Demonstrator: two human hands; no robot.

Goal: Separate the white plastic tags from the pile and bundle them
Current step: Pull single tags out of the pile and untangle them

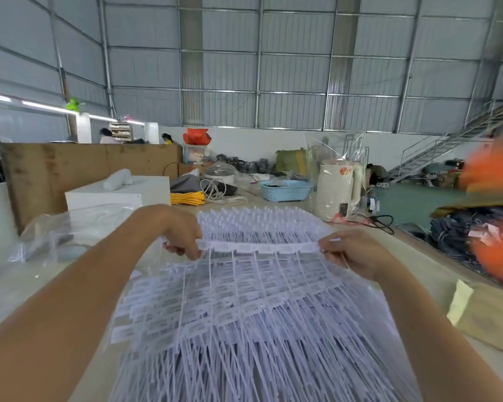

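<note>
The left hand (183, 242) pinches one end of a strip of joined white plastic tags (259, 247), and the right hand (352, 250) pinches the other end, holding it level above the pile of tags (244, 329) (their thin tails trailing toward the viewer) spread over the counter (436, 274). Farther back stand a blue basket (285, 190) and a cream kettle (339, 188).
</note>
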